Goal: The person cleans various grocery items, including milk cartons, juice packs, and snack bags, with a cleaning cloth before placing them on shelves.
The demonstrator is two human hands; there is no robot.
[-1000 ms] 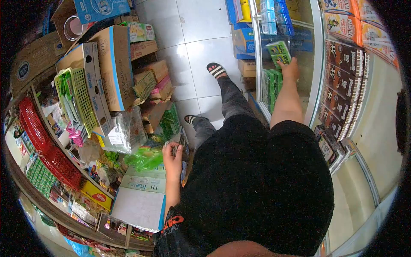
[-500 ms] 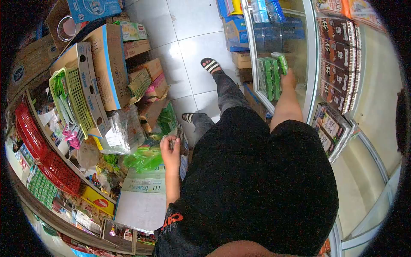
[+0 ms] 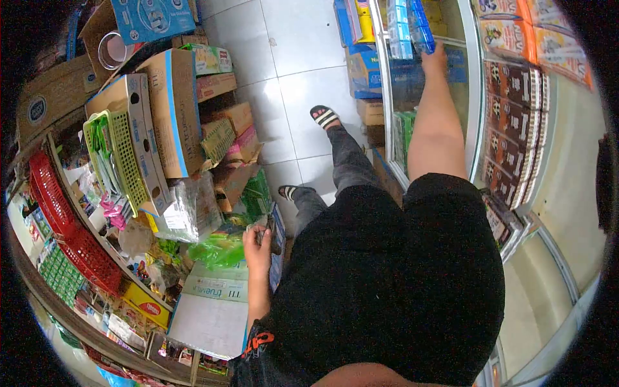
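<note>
My right hand point(image 3: 434, 59) reaches into a glass-fronted cabinet point(image 3: 385, 84) at the upper right. Its fingers are closed at the lower end of a dark blue pack of small cartons point(image 3: 422, 27), which leans slightly. Beside that pack is a light blue pack point(image 3: 400, 29). Green packs point(image 3: 403, 132) stand lower in the cabinet, partly hidden behind its frame and my forearm. My left hand point(image 3: 258, 244) hangs low by a green plastic bag point(image 3: 219, 250), with fingers curled; whatever they may hold is too small to make out.
Cardboard boxes point(image 3: 169, 116) are stacked on the left, with a yellow-green basket point(image 3: 129, 155) and red baskets point(image 3: 84, 255) nearby. Brown carton packs point(image 3: 509, 122) line the right side. A tiled floor point(image 3: 293, 84) runs between the boxes and the cabinet.
My right hand has let go of a green pack and moved up the cabinet to the dark blue pack. My left hand stays curled near the green bag. The view has shifted slightly.
</note>
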